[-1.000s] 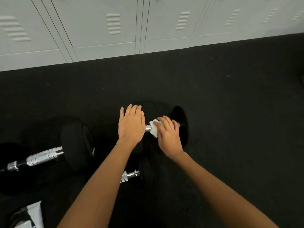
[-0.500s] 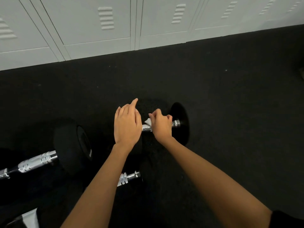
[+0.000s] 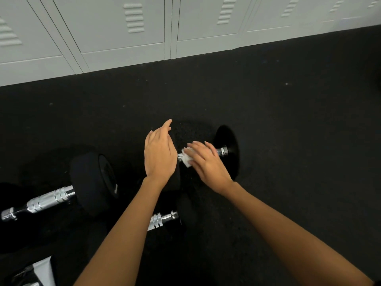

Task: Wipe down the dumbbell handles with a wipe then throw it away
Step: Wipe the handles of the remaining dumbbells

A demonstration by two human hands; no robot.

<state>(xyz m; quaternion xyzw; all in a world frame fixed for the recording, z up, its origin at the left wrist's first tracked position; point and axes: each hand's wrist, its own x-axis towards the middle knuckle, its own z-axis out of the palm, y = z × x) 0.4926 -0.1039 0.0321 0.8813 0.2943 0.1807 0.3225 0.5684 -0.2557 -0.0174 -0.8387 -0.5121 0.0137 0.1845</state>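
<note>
I see a black rubber gym floor filling most of the view, flecked with a few pale specks. Pale grey lockers stand on it along its far edge. Three black-headed dumbbells with chrome handles lie directly on the floor: a large dumbbell at near left, a smaller dumbbell near centre, mostly hidden by a forearm, and a third dumbbell farther off at centre, partly covered by hands. A black-and-white object lies at the near left corner; I cannot tell what it is.
</note>
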